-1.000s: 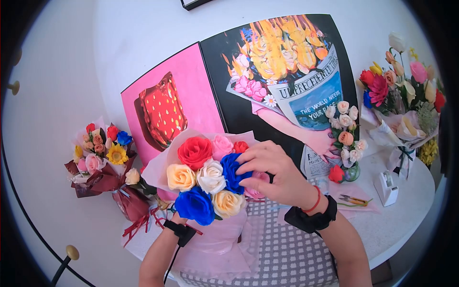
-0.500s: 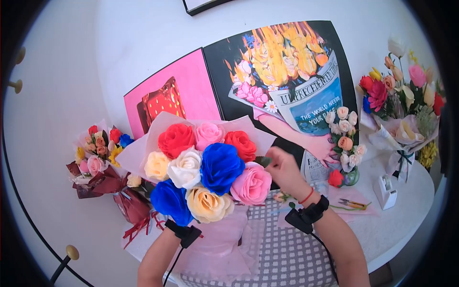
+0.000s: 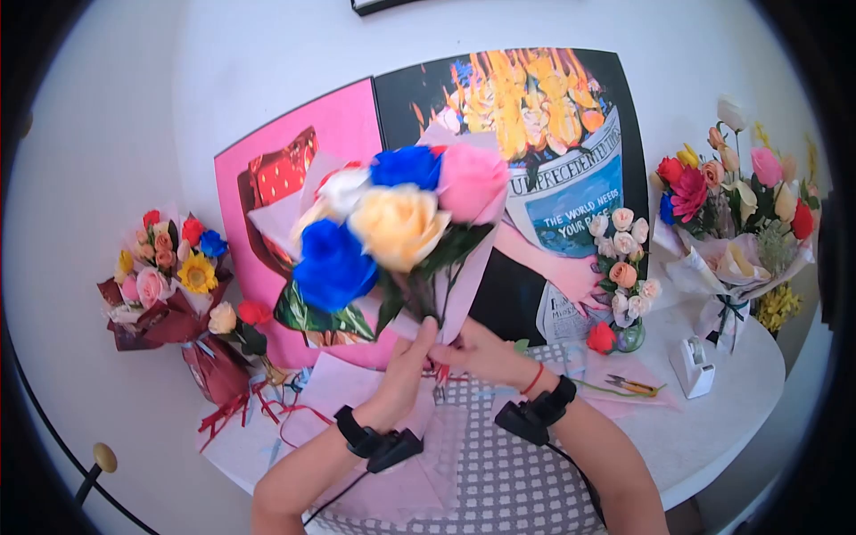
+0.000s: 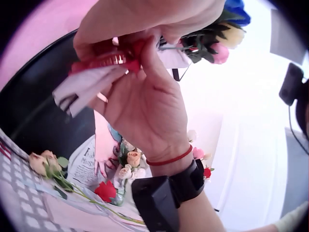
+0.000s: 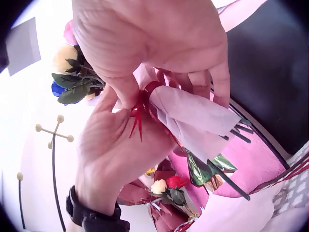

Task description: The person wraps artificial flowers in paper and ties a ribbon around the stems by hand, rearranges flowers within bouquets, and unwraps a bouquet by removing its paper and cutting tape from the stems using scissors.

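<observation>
A bouquet of artificial roses [image 3: 399, 227] in blue, cream, pink and white is held up before the person, its blooms leaning toward the camera. Pale pink paper [image 5: 193, 108] wraps its stems, bound by a red ribbon [image 5: 153, 87] with loose tails. My left hand [image 3: 406, 373] grips this bound neck from the left side. From the right, my right hand [image 3: 486, 357] curls around the same place, thumb by the ribbon knot. Below the hands, dark stem ends [image 5: 241, 133] stick out of the paper. The fingers partly hide the ribbon.
A maroon-wrapped bouquet [image 3: 214, 366] lies at left, red ribbons beside it. Large painted panels [image 3: 571, 205] lean on the wall. To the right are a small vase of roses [image 3: 631, 337], pruning shears [image 3: 633, 385], a tape dispenser [image 3: 694, 367] and a white-wrapped bouquet [image 3: 736, 259].
My right hand has left the blooms, moved past the pink rose and come down to the bound stems beside my left hand. The bouquet has been raised, showing its underside leaves and stems.
</observation>
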`<state>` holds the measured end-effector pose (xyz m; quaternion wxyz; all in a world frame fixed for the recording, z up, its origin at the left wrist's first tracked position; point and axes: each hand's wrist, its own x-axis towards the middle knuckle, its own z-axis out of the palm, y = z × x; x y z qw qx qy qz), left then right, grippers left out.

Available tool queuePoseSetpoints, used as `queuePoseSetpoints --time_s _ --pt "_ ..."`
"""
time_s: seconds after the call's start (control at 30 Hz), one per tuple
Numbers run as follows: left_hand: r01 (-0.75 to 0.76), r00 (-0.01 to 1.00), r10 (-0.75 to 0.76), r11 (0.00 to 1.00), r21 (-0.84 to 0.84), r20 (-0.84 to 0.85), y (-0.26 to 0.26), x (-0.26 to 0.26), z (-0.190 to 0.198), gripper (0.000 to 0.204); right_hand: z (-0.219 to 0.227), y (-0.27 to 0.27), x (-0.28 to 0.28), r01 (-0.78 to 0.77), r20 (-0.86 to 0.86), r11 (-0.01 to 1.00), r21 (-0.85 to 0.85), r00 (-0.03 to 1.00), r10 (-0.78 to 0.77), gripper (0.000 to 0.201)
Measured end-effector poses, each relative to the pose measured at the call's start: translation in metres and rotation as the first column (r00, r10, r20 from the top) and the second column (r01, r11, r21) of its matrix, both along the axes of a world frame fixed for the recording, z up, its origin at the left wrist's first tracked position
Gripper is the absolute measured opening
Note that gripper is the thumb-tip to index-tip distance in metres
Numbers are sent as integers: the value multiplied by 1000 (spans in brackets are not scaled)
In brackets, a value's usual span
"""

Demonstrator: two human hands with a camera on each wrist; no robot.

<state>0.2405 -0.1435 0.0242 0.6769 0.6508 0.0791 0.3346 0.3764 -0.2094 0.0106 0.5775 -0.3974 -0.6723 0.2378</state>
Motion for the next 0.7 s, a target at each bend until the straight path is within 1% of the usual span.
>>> queuePoseSetpoints --time_s 0.03,0.07,0.1,0.17,0.2,0.23,0.27,0.3,0.33,0.37,0.4,0.43,0.47,0.5,0.57,0.6,0.63,0.67,0.7 --pt "-9 974 52 981 193 -219 2 -4 -1 51 2 -1 4 -95 -78 994 -59 993 91 42" --pt "-82 990 100 982 171 -99 4 -2 -11 46 1 1 8 -103 -93 995 -11 991 102 35" --pt "-77 986 103 977 197 -128 6 -8 -9 43 2 -1 11 -104 -99 994 -31 990 100 35" --pt "73 981 -27 969 235 -193 5 -21 -2 42 7 -9 12 -101 -141 986 -133 987 82 31" --pt "74 980 -30 972 222 -198 7 -29 -1 42 7 -10 10 -175 -243 969 -173 961 131 26" --pt "146 952 -62 952 269 -298 11 -39 0 39 10 -13 10 -177 -253 967 -184 959 128 26" --pt "224 913 -89 925 308 -397 13 -48 0 37 13 -17 12 -234 -242 928 -289 956 166 25" --pt "228 910 -95 928 295 -404 14 -56 0 37 14 -22 11 -286 -236 875 -390 950 205 24" --pt "283 898 -137 908 308 -418 14 -63 0 35 12 -27 8 -284 -209 851 -442 955 210 25" --pt "335 885 -180 887 319 -429 14 -70 0 33 6 -32 5 -285 -216 844 -454 954 206 25" --pt "324 897 -164 875 359 -412 11 -77 1 29 -2 -37 2 -250 -223 786 -565 964 146 26" --pt "322 896 -168 882 343 -410 6 -84 6 29 -5 -43 -6 -217 -221 712 -668 971 88 28" --pt "320 883 -136 875 363 -449 1 -90 12 28 -5 -52 -17 -199 -258 688 -698 966 18 32" --pt "317 868 -103 868 383 -486 1 -94 14 28 -12 -51 -17 -204 -257 673 -711 966 21 32" --pt "313 878 -131 884 348 -460 7 -95 6 25 -37 -50 -10 -250 -315 603 -758 949 -1 36" --pt "321 867 -89 852 413 -490 9 -94 2 26 -66 -38 -2 -46 -159 712 -700 983 -92 31" --pt "329 857 -45 815 478 -513 10 -92 -2 26 -66 -41 2 -44 -147 696 -717 985 -90 31" --pt "341 857 -48 798 497 -513 10 -91 -6 27 -64 -43 8 207 171 742 -638 977 -125 29" --pt "327 892 -34 738 590 -451 9 -89 -11 27 -60 -46 13 415 465 774 -478 867 -177 28"
